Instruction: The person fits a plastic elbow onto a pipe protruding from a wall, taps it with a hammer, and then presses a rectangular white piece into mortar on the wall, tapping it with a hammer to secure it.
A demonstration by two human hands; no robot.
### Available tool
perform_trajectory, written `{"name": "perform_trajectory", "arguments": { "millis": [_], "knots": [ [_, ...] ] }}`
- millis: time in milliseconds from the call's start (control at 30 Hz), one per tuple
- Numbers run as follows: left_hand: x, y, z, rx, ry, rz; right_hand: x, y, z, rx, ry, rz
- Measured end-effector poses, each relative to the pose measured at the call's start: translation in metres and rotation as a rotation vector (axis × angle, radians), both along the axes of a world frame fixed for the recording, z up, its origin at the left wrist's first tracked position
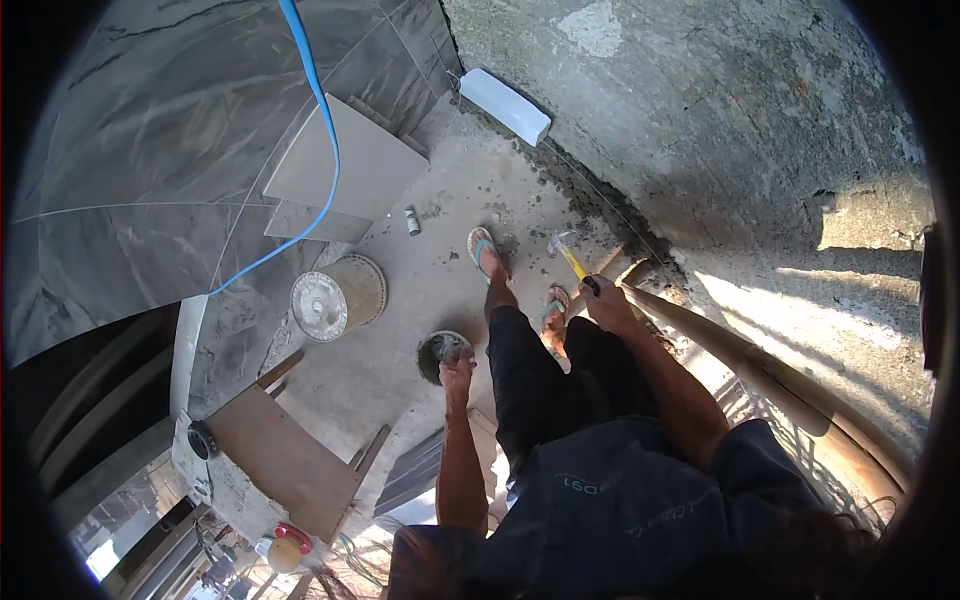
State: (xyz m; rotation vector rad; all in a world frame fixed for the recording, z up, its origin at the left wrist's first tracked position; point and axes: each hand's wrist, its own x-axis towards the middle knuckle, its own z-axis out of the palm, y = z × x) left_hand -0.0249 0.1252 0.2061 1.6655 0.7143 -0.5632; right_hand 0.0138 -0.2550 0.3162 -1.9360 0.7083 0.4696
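My right hand (pixel 607 306) is wrapped round the dark grip of a hammer (pixel 573 262) with a yellow shaft. Its metal head points away from me, beside my right foot. On the left, my left hand (pixel 457 368) is closed at the near right rim of a small dark bucket (pixel 430 358). Grey material shows inside that bucket. My fingers partly cover the rim, so their exact hold is hard to see. Both my feet, in sandals (pixel 481 245), stand on the dusty floor between the two tools.
A large pale bucket (pixel 365 290) stands left. Grey boards (pixel 345 165) lean by the tiled wall, under a blue hose (pixel 322 100). A white block (pixel 505 106) sits along the rough wall (pixel 690 120), by a taut string. Long poles (pixel 740 350) lie right; a wooden board (pixel 280 460) is lower left.
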Motion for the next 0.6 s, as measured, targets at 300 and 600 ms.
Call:
{"name": "perform_trajectory", "arguments": {
  "millis": [300, 600],
  "knots": [
    [0.27, -0.092, -0.091, 0.039, -0.045, -0.364, 0.114, -0.036, -0.12, -0.123, -0.109, -0.212],
    [0.487, -0.276, -0.248, 0.178, -0.2, -0.459, 0.34, -0.105, -0.284, -0.264, -0.416, -0.09]
  ]
}}
